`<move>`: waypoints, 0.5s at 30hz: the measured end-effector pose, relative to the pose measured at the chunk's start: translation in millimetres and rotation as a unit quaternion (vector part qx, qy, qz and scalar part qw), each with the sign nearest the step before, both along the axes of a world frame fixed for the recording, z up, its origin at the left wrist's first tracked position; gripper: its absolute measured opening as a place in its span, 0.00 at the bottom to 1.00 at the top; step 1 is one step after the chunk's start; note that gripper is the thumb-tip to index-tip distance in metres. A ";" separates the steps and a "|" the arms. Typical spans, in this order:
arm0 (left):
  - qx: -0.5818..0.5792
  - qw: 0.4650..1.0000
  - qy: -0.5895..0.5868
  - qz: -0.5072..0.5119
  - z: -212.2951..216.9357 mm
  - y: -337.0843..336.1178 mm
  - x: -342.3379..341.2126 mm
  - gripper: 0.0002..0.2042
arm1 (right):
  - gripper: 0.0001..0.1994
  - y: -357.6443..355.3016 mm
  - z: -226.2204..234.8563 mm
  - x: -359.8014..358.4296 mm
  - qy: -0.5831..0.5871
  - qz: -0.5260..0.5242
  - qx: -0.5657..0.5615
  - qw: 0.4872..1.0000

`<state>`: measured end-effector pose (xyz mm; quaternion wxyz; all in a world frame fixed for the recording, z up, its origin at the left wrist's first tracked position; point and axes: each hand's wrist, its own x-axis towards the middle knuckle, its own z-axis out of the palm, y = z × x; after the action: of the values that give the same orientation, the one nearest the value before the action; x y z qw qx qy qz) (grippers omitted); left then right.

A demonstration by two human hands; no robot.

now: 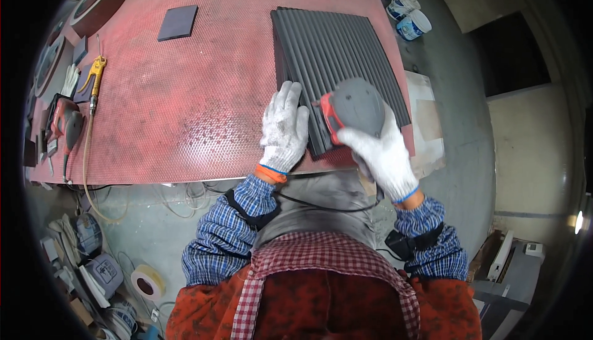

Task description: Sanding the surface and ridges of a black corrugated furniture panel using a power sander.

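Wearing a white work glove, my right hand (384,151) is closed around a grey and red power sander (357,108). The sander rests on the near part of a dark ribbed panel (333,40), and its cord hangs down below my right wrist. At the panel's near left edge, my left hand (285,124) lies flat with its gloved fingers stretched out. The fingertips touch or nearly touch that edge. Under the ribbed panel another dark sheet shows along the left side. The sander hides what lies beneath it.
A red textured mat (185,93) covers the table. On it lie a dark square pad (178,22), a yellow air gun (97,71) with a hose, a second sander (68,124) and large rings (99,3). Buckets (412,25) stand at the far right; a tape roll (148,282) lies below left.
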<state>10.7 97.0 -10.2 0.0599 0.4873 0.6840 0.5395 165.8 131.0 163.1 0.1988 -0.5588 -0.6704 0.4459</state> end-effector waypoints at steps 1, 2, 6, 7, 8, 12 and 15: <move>-0.004 1.000 0.002 0.002 0.3 0.4 -0.7 0.25 | 0.51 -9.1 1.1 7.0 0.001 0.001 0.002 1.000; -0.008 1.000 0.005 0.004 0.8 0.5 -0.9 0.24 | 0.52 -17.8 2.4 13.3 0.021 0.014 0.013 1.000; -0.007 1.000 -0.001 0.007 -0.9 0.3 0.0 0.24 | 0.53 -49.4 -1.9 40.9 0.054 0.027 0.031 0.998; -0.006 1.000 0.000 0.008 -1.7 -0.2 -0.4 0.24 | 0.52 -56.8 1.9 47.2 0.011 0.024 0.034 0.999; 0.003 1.000 0.000 0.006 -2.8 -1.2 -1.0 0.24 | 0.52 -61.3 6.7 51.1 0.012 0.025 0.035 0.999; 0.037 0.998 -0.034 -0.035 -3.5 -9.9 -3.3 0.23 | 0.48 -71.8 24.2 54.9 0.096 -0.034 -0.068 0.992; 0.038 0.998 -0.021 -0.043 -1.4 -16.3 -3.6 0.23 | 0.48 -71.6 20.0 53.4 0.088 -0.022 -0.046 0.995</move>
<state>7.1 80.7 -11.6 0.0787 0.5065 0.6403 0.5721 219.2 59.4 183.2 0.2410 -0.5405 -0.6162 0.5197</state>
